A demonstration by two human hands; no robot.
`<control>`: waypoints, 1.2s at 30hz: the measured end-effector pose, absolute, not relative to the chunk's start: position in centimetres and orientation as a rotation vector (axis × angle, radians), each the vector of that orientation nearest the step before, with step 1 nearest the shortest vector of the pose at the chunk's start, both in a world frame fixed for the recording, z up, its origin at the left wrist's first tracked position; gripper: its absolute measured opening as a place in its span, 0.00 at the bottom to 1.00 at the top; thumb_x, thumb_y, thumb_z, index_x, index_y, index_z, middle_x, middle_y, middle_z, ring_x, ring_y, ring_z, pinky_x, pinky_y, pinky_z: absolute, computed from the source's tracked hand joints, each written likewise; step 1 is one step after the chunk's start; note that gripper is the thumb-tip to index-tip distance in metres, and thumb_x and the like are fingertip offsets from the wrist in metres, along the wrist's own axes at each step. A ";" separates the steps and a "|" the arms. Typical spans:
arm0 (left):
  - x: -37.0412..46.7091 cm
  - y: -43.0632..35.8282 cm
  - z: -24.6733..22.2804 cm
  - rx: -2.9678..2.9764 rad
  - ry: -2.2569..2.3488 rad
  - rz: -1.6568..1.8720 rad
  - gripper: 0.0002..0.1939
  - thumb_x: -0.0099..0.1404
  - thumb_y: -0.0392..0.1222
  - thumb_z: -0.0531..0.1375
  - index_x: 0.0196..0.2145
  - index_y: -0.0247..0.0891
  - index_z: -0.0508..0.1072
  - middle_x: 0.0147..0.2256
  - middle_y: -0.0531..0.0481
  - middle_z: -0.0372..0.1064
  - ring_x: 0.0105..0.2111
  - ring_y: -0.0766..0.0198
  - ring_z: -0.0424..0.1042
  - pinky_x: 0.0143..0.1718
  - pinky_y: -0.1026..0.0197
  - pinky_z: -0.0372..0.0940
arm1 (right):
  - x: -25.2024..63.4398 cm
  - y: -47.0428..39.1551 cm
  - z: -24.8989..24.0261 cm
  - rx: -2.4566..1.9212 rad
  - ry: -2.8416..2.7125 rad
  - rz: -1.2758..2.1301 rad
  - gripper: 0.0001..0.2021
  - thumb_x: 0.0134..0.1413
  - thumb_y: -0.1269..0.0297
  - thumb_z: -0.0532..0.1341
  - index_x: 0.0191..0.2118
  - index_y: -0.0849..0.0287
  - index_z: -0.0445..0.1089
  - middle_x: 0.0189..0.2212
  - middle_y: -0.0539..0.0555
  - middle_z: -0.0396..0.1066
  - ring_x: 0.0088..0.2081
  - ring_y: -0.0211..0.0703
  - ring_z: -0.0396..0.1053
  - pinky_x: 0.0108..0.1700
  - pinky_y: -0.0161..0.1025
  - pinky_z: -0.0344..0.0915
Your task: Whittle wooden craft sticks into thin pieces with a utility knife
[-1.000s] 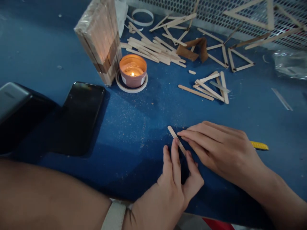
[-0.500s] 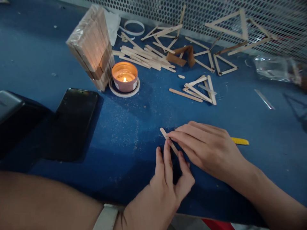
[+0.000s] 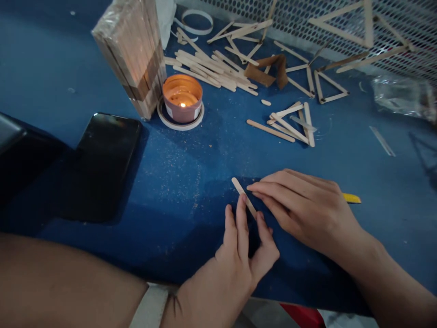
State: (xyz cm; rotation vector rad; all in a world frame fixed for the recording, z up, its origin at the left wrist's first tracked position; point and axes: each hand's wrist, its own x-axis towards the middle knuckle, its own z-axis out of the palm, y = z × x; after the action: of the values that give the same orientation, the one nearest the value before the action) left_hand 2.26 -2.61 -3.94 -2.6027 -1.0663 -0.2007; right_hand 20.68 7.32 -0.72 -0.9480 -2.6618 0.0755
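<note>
Holding stick [image 3: 240, 186], long axis 11-to-5 o'clock, in half-spread left fingers [image 3: 242, 223]. Bunched right fingers [image 3: 276, 189], hold unclear. Flame [image 3: 183, 105] in cup [image 3: 182, 115], 11 o'clock.

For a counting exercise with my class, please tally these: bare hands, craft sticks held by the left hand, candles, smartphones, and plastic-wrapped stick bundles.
Bare hands: 2 (left hand, right hand)
Held craft stick: 1
Lit candle: 1
Black smartphone: 1
Plastic-wrapped stick bundle: 1
Total: 6
</note>
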 end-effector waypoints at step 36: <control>2.0 -2.5 -3.2 -2.664 -1.057 -0.083 0.23 0.78 0.42 0.58 0.67 0.31 0.68 0.64 0.36 0.69 0.65 0.34 0.69 0.66 0.38 0.70 | 20.5 7.4 -0.8 -0.890 -2.665 0.025 0.08 0.67 0.78 0.62 0.46 0.66 0.77 0.39 0.58 0.81 0.38 0.48 0.80 0.39 0.43 0.76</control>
State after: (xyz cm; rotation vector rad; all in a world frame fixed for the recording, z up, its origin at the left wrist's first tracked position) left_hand 1.96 -2.46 -3.21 -2.6643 -1.0565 -0.0827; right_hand 20.47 7.36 -0.84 -0.8897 -2.6648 0.0254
